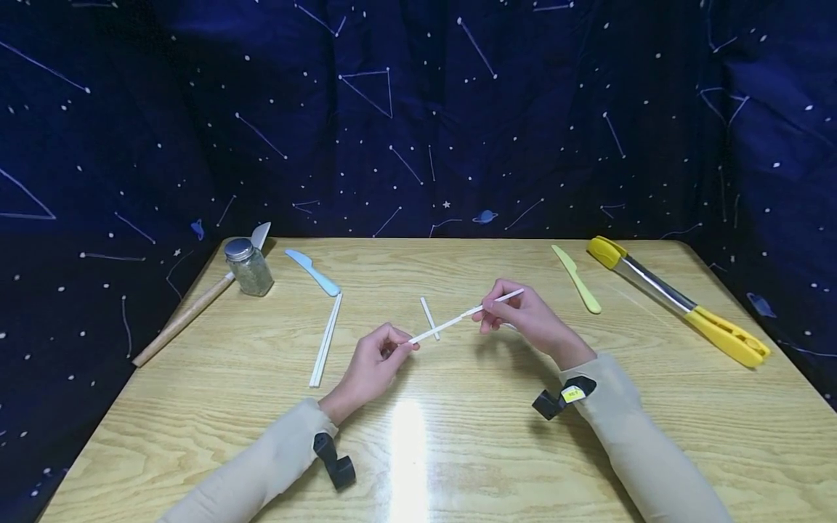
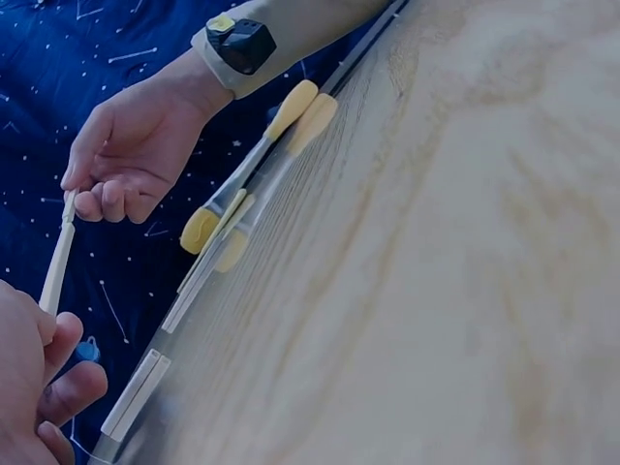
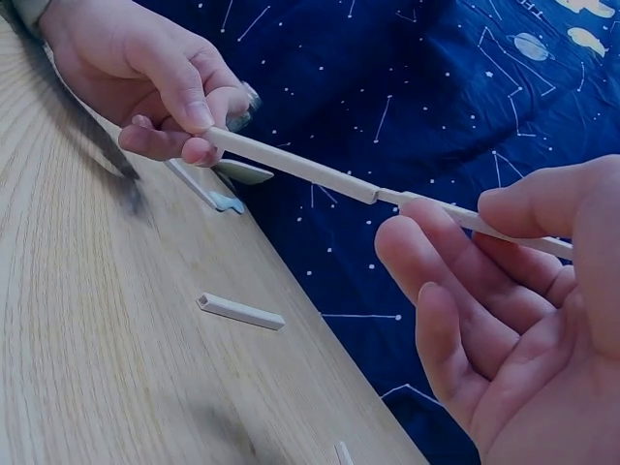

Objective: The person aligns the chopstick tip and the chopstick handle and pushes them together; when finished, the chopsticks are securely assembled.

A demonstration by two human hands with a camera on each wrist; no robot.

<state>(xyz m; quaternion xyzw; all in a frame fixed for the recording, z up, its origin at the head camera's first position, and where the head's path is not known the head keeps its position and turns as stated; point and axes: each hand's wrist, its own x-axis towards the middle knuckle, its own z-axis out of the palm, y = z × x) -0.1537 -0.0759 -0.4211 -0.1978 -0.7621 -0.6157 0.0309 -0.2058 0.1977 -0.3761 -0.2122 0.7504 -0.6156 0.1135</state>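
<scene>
In front of me both hands hold a thin white sectional chopstick (image 1: 434, 331) above the table, tilted up to the right. My left hand (image 1: 375, 365) pinches its lower end between thumb and fingers. On the upper section, my right hand (image 1: 523, 319) grips with thumb and fingertips. A narrower neck shows between the two sections (image 3: 300, 174) in the right wrist view, close to the right fingertips. Beneath lies a short white stick piece (image 1: 428, 317). Another white piece (image 1: 510, 327) is mostly hidden by the right hand.
Two long white chopsticks (image 1: 325, 341) lie side by side at left, near a blue knife (image 1: 312, 272). Farther left are a glass jar (image 1: 251, 272) and a wooden-handled utensil (image 1: 186, 318). At right lie a yellow-green knife (image 1: 575, 280) and yellow tongs (image 1: 660, 285).
</scene>
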